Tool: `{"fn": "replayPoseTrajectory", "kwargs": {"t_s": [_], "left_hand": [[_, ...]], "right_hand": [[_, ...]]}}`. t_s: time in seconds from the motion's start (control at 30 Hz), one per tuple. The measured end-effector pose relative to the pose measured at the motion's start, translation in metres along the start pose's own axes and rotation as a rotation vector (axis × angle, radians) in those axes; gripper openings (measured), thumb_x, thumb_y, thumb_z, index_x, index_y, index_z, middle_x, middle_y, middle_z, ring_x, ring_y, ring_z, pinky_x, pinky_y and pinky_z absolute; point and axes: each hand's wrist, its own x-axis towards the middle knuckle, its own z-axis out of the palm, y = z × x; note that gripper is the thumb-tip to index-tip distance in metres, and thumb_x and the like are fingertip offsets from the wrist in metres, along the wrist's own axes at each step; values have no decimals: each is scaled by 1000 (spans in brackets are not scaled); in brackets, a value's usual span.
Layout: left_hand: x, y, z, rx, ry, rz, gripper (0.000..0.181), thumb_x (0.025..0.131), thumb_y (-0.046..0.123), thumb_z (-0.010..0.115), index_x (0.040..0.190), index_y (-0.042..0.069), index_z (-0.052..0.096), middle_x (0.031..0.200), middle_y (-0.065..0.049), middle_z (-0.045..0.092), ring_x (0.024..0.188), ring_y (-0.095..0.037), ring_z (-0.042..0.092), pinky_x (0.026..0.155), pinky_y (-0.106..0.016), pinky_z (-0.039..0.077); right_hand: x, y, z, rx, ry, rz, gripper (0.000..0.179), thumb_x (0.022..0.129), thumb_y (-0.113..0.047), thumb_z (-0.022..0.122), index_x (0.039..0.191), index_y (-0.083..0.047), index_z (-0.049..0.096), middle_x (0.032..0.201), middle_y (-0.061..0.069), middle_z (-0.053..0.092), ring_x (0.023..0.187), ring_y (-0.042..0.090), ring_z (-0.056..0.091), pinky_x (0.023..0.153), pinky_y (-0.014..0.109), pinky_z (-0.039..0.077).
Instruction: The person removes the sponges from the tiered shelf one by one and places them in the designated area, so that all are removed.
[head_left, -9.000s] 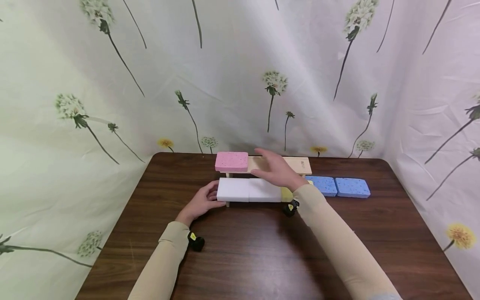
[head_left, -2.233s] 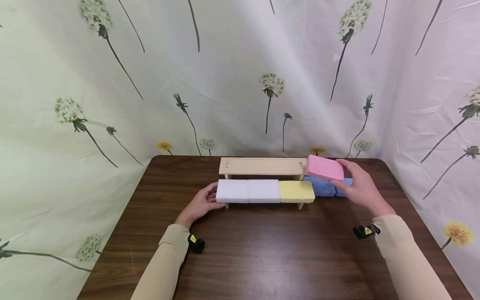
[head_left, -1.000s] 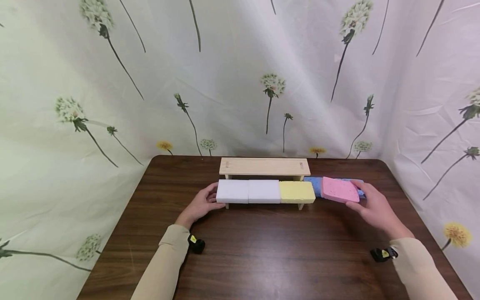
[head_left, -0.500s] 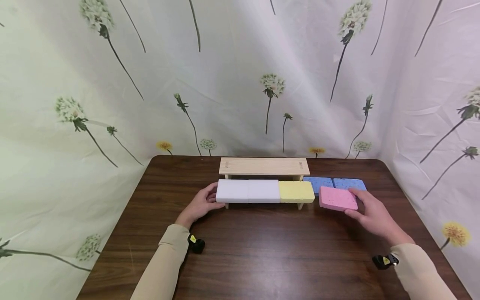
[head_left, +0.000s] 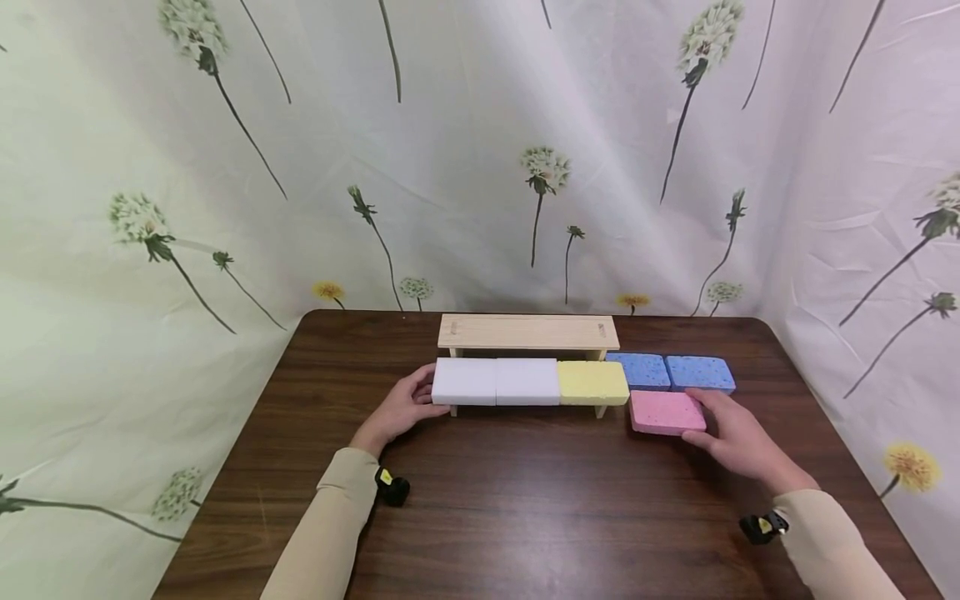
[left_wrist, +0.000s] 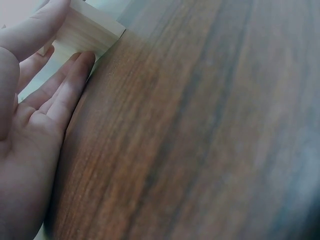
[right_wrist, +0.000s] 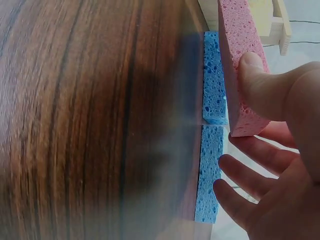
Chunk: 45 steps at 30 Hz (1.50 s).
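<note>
My right hand (head_left: 746, 442) pinches a pink sponge (head_left: 666, 412) between thumb and fingers. In the right wrist view the thumb presses one broad face of the pink sponge (right_wrist: 241, 30), while the lower fingers are spread. Behind it two blue sponges (head_left: 636, 369) lie end to end on the table. At the left end of the front wooden rack (head_left: 602, 412), my left hand (head_left: 395, 411) holds on, thumb in front and fingers at the side. Its fingertips meet the rack's pale wooden end (left_wrist: 82, 37) in the left wrist view.
Two white sponges (head_left: 465, 382) and a yellow sponge (head_left: 593, 382) sit in a row on the front rack. A bare wooden shelf (head_left: 527, 332) stands behind it. The dark wooden table (head_left: 495, 517) ends at a flower-printed curtain (head_left: 465, 167).
My right hand took the pink sponge off the back shelf, carried it right over the blue sponges, then brought it nearer and slightly left, in front of them. My left hand has stayed put.
</note>
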Motion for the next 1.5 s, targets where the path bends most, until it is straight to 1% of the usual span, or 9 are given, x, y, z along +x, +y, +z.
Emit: {"fn": "replayPoseTrajectory", "kwargs": {"t_s": [0.13,0.33,0.53,0.63,0.97,1.2,1.5], "left_hand": [[1,-1,0,-9,3,-2,80,90,1,82,157,0,40,145,-26,55,130,-36,60,100,-26,54],[1,0,0,-29,-2,12,82,89,-1,83,158,-3,39,145,-27,54,130,-36,60,100,-26,55],[2,-1,0,-30,3,3,81,88,-1,83,157,0,40,145,-25,55,130,-37,60,99,-26,55],[2,-1,0,-24,4,5,81,89,-1,83,157,0,40,145,-26,55,130,-37,60,100,-27,55],[1,0,0,-33,1,-3,81,89,0,82,158,0,39,146,-26,54,131,-37,59,99,-26,55],[2,-1,1,-45,1,-8,82,88,-2,82,158,0,39,148,-26,53,131,-37,58,100,-25,54],[2,-1,1,-26,2,-10,82,89,-1,82,159,1,38,147,-26,53,131,-38,59,100,-26,54]], "right_hand": [[3,3,6,-4,-10,-18,67,89,-14,85,142,11,53,135,32,60,125,50,57,105,69,45],[7,7,12,-20,-23,-42,66,90,-15,85,142,11,54,134,32,62,124,49,59,104,67,46],[9,5,13,-11,-92,15,69,93,-19,83,146,10,50,143,33,56,132,51,53,109,69,42],[10,4,13,-8,-111,35,71,92,-21,83,147,8,49,146,32,55,135,52,51,110,70,40],[15,5,18,-12,-132,57,77,89,-26,86,148,7,49,146,32,55,135,51,50,111,70,40],[18,4,20,-23,-120,62,76,88,-26,88,146,7,51,143,31,57,133,51,52,110,70,41],[23,0,19,-43,-117,70,74,88,-27,88,145,6,54,141,31,58,131,49,54,109,68,43]]}}
